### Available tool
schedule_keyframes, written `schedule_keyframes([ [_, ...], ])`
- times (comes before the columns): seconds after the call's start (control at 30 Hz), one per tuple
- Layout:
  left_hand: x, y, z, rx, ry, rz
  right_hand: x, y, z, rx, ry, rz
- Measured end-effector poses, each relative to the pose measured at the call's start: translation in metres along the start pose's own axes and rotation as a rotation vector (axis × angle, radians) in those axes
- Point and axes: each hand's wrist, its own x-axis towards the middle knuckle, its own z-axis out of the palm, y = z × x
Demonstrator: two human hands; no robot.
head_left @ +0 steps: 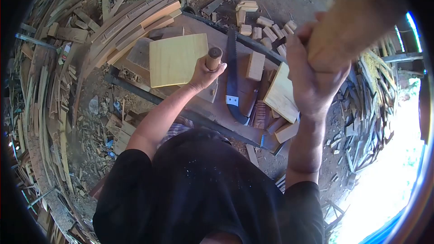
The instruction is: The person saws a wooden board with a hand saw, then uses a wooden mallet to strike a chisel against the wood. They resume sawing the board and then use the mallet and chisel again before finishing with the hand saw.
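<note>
My left hand (203, 76) is closed around the upright round wooden handle of a chisel (214, 58); its blade is hidden below my fist. Beside that hand lies a pale, square-cut board (176, 61). My right hand (312, 83) is raised high on the right, gripping a thick wooden mallet (350, 27) that is close to the camera and blurred at its far end. Between my hands a handsaw (232, 72) with a dark curved handle rests on the bench, with a small wooden block (256, 66) just right of it.
The low workbench (214, 115) also bears a second pale board (281, 91) at right. Several cut blocks (266, 31) lie on the ground beyond it. Long curved planks (135, 27) are stacked at left, and scrap wood (49, 108) covers the floor.
</note>
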Motion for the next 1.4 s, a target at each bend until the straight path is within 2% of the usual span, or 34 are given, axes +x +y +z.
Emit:
schedule_keyframes([
  [0.07,-0.003,-0.005,-0.001,0.057,-0.029,0.002,-0.027,0.038,0.021,-0.241,0.024,-0.276],
  [0.1,-0.002,-0.004,-0.001,0.114,-0.045,0.013,-0.063,0.085,0.046,-0.731,-0.528,-0.09],
  [0.13,-0.004,0.009,0.002,-0.051,-0.024,-0.008,-0.071,0.075,0.052,-0.379,-0.571,0.315],
  [0.2,0.019,0.01,-0.004,-0.027,0.002,0.04,-0.047,0.081,0.039,-0.392,-0.522,0.267],
  [0.23,0.008,0.004,-0.006,-0.01,0.022,0.017,-0.047,0.077,0.031,-0.394,-0.513,0.278],
  [0.27,0.002,-0.001,-0.005,0.008,0.042,0.001,-0.026,0.047,0.02,-0.34,-0.424,0.287],
  [0.3,0.001,-0.005,-0.004,0.009,0.04,0.001,-0.01,0.025,0.011,-0.353,-0.262,0.115],
  [0.33,-0.001,-0.008,-0.002,0.027,0.016,0.005,0.005,0.004,0.004,-0.134,-0.172,0.197],
  [0.37,0.001,-0.008,0.001,0.044,-0.004,0.019,0.015,-0.012,0.0,-0.028,-0.04,0.047],
  [0.43,-0.002,-0.004,0.003,0.019,0.017,0.028,-0.009,-0.003,0.004,0.112,-0.038,0.119],
  [0.5,0.001,0.005,0.0,-0.003,0.053,0.056,-0.057,0.063,0.042,-0.632,-0.407,-0.183],
  [0.53,-0.002,0.009,-0.003,-0.007,0.054,-0.049,-0.066,0.066,0.04,-0.632,-0.401,-0.179],
  [0.57,0.004,0.012,-0.007,-0.013,0.059,-0.135,-0.068,0.07,0.034,-0.517,-0.465,0.089],
  [0.6,0.007,0.005,-0.012,-0.098,0.09,-0.038,-0.059,0.077,0.032,-0.387,-0.532,0.325],
  [0.63,-0.002,0.001,-0.012,-0.1,0.093,-0.072,-0.042,0.064,0.024,-0.448,-0.477,0.317],
  [0.67,-0.003,-0.003,-0.013,-0.09,0.067,-0.064,-0.023,0.041,0.014,-0.334,-0.316,0.163],
  [0.7,0.004,-0.003,-0.014,-0.079,0.039,-0.028,-0.007,0.024,0.004,-0.266,-0.211,0.128],
  [0.73,0.002,0.005,-0.011,-0.077,0.066,-0.023,0.006,0.012,0.003,0.019,-0.012,0.083],
  [0.77,0.003,0.007,-0.01,-0.077,0.066,-0.018,0.014,-0.016,-0.004,0.007,0.041,0.264],
  [0.83,-0.001,0.01,-0.009,-0.043,0.047,-0.103,-0.024,0.047,0.014,-0.033,0.009,-0.044],
  [0.87,-0.002,0.01,-0.008,0.0,0.064,-0.06,-0.041,0.055,0.032,-0.384,-0.137,-0.034],
  [0.9,-0.003,0.003,-0.009,0.0,0.072,-0.048,-0.061,0.071,0.057,-0.609,-0.674,0.297],
  [0.93,-0.009,0.002,-0.01,-0.069,0.096,-0.068,-0.066,0.069,0.058,-0.342,-0.636,0.42],
  [0.97,0.004,0.001,-0.013,-0.143,0.137,-0.048,-0.049,0.074,0.051,-0.351,-0.62,0.387],
  [1.03,0.001,0.003,-0.019,-0.2,0.129,-0.098,-0.028,0.058,0.031,-0.37,-0.392,0.119],
  [1.07,-0.003,0.009,-0.018,-0.171,0.092,-0.107,-0.008,0.027,0.021,-0.312,-0.32,0.185],
  [1.1,0.0,0.013,-0.016,-0.139,0.053,-0.098,0.005,0.018,0.016,-0.218,-0.169,0.121],
  [1.13,0.001,0.011,-0.013,-0.139,0.052,-0.095,0.004,0.02,0.016,-0.219,-0.167,0.12],
  [1.2,-0.002,0.001,-0.007,-0.032,0.076,-0.011,-0.007,0.031,0.02,0.138,-0.06,0.07],
  [1.23,-0.002,-0.004,-0.01,-0.032,0.082,-0.009,-0.021,0.038,0.036,-0.234,-0.154,-0.1],
  [1.27,-0.001,-0.007,-0.013,-0.09,0.074,-0.07,-0.046,0.058,0.054,-0.605,-0.714,0.288],
  [1.3,-0.003,-0.008,-0.016,-0.147,0.048,-0.142,-0.061,0.063,0.048,-0.604,-0.706,0.3],
  [1.37,0.021,0.004,-0.028,-0.175,0.06,-0.077,-0.055,0.076,0.033,-0.406,-0.774,0.46],
  [1.4,0.006,0.006,-0.029,-0.206,0.061,-0.094,-0.059,0.073,0.026,-0.335,-0.692,0.477],
])
